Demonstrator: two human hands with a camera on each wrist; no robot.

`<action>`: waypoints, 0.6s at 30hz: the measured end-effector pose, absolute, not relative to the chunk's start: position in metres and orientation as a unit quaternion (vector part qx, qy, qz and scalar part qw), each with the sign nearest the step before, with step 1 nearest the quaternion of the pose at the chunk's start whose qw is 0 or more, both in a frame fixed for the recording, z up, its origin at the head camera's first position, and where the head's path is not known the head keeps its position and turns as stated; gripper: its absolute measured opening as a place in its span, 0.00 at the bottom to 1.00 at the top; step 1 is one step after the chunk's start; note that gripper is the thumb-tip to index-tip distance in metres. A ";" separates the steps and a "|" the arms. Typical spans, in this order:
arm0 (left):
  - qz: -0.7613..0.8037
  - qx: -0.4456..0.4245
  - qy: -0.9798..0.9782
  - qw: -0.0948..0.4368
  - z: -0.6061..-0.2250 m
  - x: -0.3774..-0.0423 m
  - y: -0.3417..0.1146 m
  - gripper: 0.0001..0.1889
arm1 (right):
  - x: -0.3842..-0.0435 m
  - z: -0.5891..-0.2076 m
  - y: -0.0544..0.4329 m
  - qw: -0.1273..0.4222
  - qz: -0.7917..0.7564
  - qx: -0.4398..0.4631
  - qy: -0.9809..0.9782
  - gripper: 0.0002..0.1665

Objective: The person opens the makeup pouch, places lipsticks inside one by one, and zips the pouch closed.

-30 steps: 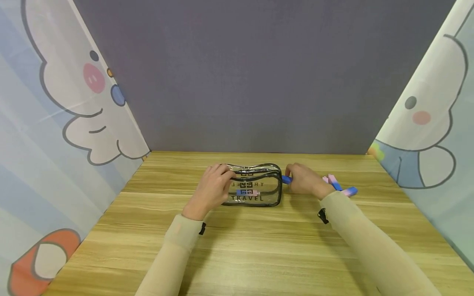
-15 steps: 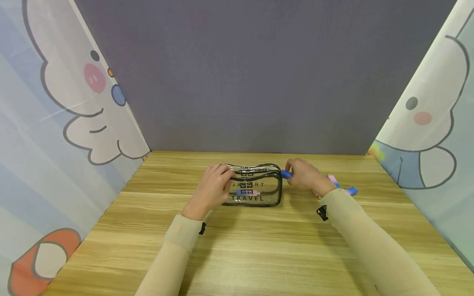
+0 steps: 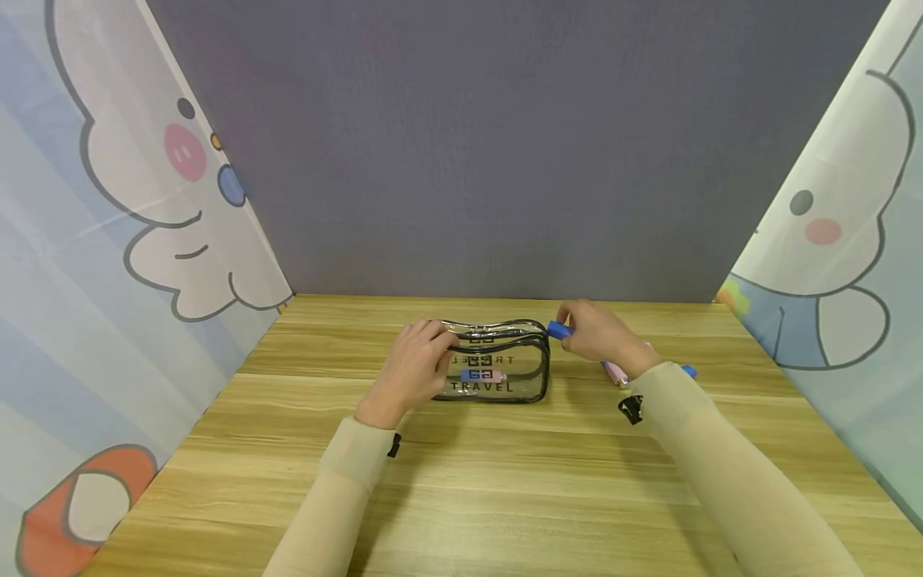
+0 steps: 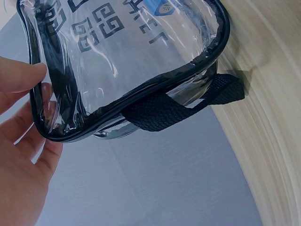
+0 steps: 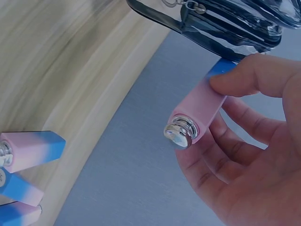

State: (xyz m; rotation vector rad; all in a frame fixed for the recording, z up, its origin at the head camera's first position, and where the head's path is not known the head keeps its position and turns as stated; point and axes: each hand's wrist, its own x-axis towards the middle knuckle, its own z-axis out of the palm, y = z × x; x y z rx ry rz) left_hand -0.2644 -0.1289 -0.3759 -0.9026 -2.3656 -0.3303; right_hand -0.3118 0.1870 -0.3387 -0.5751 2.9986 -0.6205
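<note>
A pink-and-blue bottle is held up beside the upper right end of a clear pouch, toward the tabletop's far edge. The right hand pinches it, thumb on one side and fingers on the other, blue end toward the pouch. The head view shows just that blue end; the right wrist view adds the pink body and its silvery knob. Whether bottle and pouch touch, I cannot tell.

The pouch stands near the middle of the far edge, printed "TRAVEL", with a second bottle visible through its front. The left hand grips its left end between thumb and fingers. The left wrist view brings out a black strap at that end, and the right wrist view a metal zipper pull.

Three loose bottles lie toward the tabletop's far right corner, partly covered in the head view by the right hand and sleeve. Both forearms slant inward from the near side, wrists bent so the fingers point toward the pouch.
</note>
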 end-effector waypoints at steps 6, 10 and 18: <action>-0.124 -0.339 -0.886 0.291 -0.376 -0.264 -0.128 0.06 | -0.309 -0.333 0.186 -0.009 -0.202 -0.188 0.961 0.19; -0.123 -0.338 -0.887 0.289 -0.376 -0.264 -0.128 0.06 | -0.307 -0.329 0.186 -0.018 -0.208 -0.189 0.960 0.20; -0.121 -0.339 -0.885 0.295 -0.376 -0.264 -0.128 0.06 | -0.305 -0.323 0.186 -0.023 -0.213 -0.189 0.958 0.22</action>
